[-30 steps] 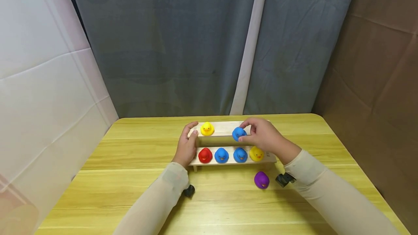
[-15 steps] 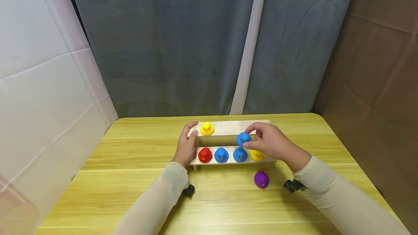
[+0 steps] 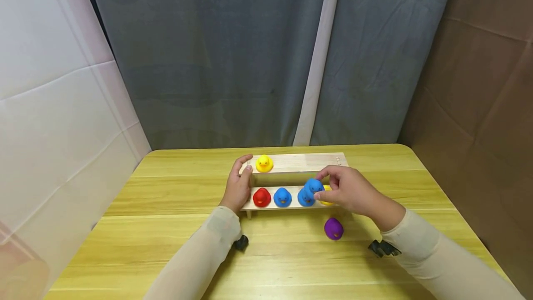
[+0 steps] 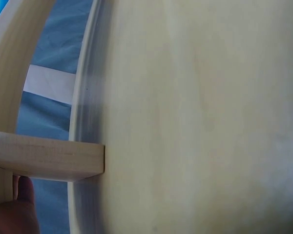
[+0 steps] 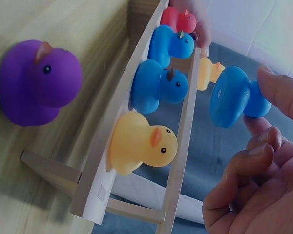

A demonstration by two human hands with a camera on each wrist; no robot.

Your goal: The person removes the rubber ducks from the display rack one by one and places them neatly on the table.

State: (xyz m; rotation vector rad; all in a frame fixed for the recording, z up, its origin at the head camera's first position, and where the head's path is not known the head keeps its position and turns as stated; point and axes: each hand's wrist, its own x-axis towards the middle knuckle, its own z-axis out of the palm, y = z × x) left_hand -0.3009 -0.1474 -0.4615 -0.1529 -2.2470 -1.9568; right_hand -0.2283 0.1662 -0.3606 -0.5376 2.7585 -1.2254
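My right hand [image 3: 349, 190] pinches a blue rubber duck [image 5: 230, 97] between thumb and fingers. The duck is in the air above the lower shelf, apart from the ducks there. My left hand [image 3: 238, 184] grips the left end of a two-tier wooden rack [image 3: 304, 163]. Its lower shelf bears a red duck [image 3: 262, 197], two blue ducks [image 3: 282, 198] and a yellow duck [image 5: 136, 141], partly hidden in the head view by the right hand. One yellow duck [image 3: 264, 164] sits at the left of the upper shelf.
A purple duck [image 3: 334, 228] lies on the wood-grain table [image 3: 287, 267] in front of the rack's right end. A grey curtain [image 3: 208, 59] hangs behind the table, with a white cloth at left and a brown one at right.
My right hand has brought the blue duck from the upper shelf's right part toward me and slightly right, over the lower shelf. My left hand has stayed at the rack's left end.
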